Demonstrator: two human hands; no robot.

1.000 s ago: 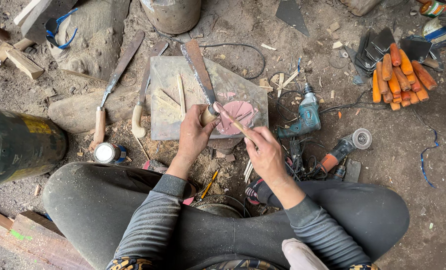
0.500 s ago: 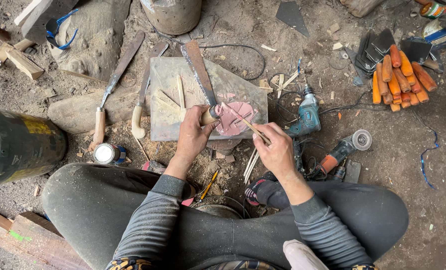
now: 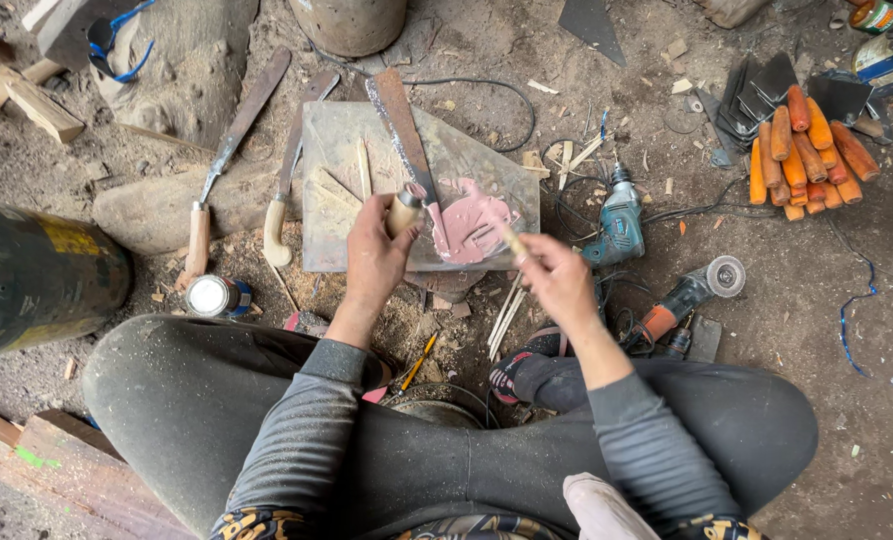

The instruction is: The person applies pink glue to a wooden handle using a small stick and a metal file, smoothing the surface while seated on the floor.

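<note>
I sit cross-legged on the dirt floor. My left hand grips the pale wooden handle of a long knife whose blade lies on a grey flat slab, pointing away from me. A blob of pink paste lies on the slab beside the handle end. My right hand holds a thin wooden stick whose tip touches the pink paste. Small wooden slivers lie on the slab to the left.
Two more knives lie left of the slab. A teal drill, an angle grinder and a pile of orange handles sit at right. A small can, a dark drum and wood scraps are at left.
My right hand has drawn back to the right from the paste with the stick. The left hand stays on the knife handle.
</note>
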